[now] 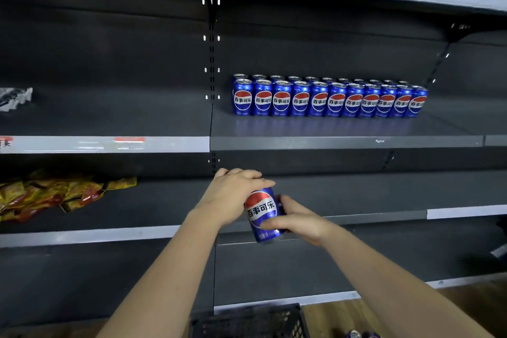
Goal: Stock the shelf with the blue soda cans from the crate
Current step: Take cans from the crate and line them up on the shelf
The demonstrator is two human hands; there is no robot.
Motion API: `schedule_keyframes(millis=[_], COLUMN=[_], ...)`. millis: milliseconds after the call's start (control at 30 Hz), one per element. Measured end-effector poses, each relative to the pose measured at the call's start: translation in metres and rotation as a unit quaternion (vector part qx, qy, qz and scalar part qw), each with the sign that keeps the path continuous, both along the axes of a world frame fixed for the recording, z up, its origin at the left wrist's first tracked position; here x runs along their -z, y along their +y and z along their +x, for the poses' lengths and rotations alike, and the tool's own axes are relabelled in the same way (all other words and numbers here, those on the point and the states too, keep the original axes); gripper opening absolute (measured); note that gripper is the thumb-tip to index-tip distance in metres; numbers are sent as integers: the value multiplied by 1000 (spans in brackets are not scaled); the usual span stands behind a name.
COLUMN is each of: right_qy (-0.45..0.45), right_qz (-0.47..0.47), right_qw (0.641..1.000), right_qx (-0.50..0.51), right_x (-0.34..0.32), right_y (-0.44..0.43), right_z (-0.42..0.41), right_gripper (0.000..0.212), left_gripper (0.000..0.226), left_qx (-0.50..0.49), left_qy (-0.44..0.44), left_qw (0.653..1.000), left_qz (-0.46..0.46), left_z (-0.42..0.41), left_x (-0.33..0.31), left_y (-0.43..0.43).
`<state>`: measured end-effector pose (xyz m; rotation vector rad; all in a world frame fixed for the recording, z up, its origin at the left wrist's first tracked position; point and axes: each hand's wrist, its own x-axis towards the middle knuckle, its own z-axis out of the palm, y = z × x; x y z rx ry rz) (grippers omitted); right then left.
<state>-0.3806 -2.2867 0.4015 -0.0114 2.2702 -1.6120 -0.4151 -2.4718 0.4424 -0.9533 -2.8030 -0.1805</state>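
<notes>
Dim shelving, soft focus, wide-angle bowing at edges, faint sheen

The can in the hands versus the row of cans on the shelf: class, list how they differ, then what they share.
The held can tilts; the row of cans stands upright. The held can is gripped by the left hand over its top and the right hand; the row of cans rests untouched on the shelf. Both are blue with the same logo.

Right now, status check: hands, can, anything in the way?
Left hand over top of blue can, right hand round its side. Can held below the stocked shelf. Nothing blocking the lift.
</notes>
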Motion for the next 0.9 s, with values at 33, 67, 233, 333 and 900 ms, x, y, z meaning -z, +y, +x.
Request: schedule_keyframes(millis=[33,67,233,333,900], right_qy=[10,22,81,113,230], right_qz=[-21,-36,-54,-78,-58], right_qw=[999,997,988,982,960], right_qx=[29,58,121,128,149], right_x=[1,1,-12,-30,-72], right_y=[-3,-5,5,19,53], right_z=[-2,-6,-34,-56,-209], right_gripper=[68,69,56,44,77], left_gripper=[71,73,84,68,41], left_qx=[2,1,-35,-73,-222], left_qy=[5,12,34,36,22], left_qw=[1000,1000,995,991,967], left_qz=[3,9,85,107,123], left_z=[-3,-6,-28,-48,-126], left_x=[-3,-6,-19,-25,-11], left_y=[2,4,10,13,29])
